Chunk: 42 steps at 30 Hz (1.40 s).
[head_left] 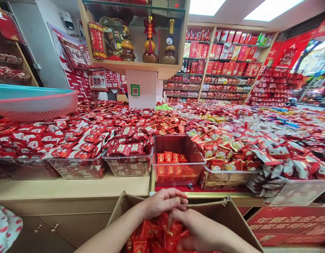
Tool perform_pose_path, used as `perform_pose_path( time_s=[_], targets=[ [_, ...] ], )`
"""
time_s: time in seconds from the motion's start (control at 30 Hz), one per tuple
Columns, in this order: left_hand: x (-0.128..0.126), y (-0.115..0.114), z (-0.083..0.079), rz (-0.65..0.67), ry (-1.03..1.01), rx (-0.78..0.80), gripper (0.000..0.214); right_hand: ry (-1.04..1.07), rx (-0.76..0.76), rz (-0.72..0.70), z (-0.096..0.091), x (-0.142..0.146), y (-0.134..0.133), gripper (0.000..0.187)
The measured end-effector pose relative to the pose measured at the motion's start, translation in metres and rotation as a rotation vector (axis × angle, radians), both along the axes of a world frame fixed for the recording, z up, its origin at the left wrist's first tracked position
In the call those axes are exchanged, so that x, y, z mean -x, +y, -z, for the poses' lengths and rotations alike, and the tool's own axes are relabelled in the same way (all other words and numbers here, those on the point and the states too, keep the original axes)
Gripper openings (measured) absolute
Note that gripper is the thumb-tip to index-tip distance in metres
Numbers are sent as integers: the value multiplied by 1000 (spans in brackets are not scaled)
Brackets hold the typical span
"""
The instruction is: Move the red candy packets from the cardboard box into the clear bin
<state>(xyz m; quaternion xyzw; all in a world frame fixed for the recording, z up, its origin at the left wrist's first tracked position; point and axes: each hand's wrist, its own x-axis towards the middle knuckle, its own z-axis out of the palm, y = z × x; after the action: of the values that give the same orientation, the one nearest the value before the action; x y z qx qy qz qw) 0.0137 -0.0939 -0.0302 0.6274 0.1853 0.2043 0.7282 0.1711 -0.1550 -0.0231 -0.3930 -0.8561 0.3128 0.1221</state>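
Small shiny red wrapped packets (149,230) fill the open cardboard box (231,218) in front of me. My left hand (164,203) is above the packets, fingers stretched out to the right and bent a little, with nothing visibly held. Just below it, my right hand (192,226) reaches down among the packets. Its fingers are blurred and partly hidden, so I cannot tell whether they grip any. Beyond the box, a clear plastic bin (178,175) on the counter has similar red packets in its lower part.
Full bins flank it: dark red packets (128,140) to the left, durian-printed packets (225,151) to the right. A pink basket (38,105) rests on the left heap. A display cabinet (141,66) overhangs the counter. Cupboard doors (64,225) are below left.
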Motion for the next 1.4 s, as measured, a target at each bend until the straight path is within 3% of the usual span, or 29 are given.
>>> perform_pose_path(
  time_s=[0.1, 0.23, 0.43, 0.67, 0.83, 0.97, 1.2, 1.4],
  targets=[
    [3, -1, -3, 119, 22, -13, 60, 145, 91, -2, -15, -10, 1, 37],
    [3, -1, -1, 196, 129, 1, 89, 327, 157, -37, -18, -17, 5, 35],
    [0, -1, -4, 79, 101, 8, 71, 558, 232, 312, 1, -27, 19, 37],
    [-7, 0, -5, -96, 155, 39, 47, 872, 308, 475, 3, -28, 24, 27],
    [-6, -3, -10, -175, 110, 21, 48, 852, 253, 515, 1, -26, 22, 29],
    [-8, -5, -9, -239, 152, 6, 40, 781, 207, 456, 7, -25, 23, 27],
    [-11, -7, -2, -308, 262, -71, 28, 624, 472, 162, 10, -35, 21, 39],
    [-9, -6, 3, -265, 259, -154, 27, 556, 465, 192, 6, -37, 21, 30]
  ],
)
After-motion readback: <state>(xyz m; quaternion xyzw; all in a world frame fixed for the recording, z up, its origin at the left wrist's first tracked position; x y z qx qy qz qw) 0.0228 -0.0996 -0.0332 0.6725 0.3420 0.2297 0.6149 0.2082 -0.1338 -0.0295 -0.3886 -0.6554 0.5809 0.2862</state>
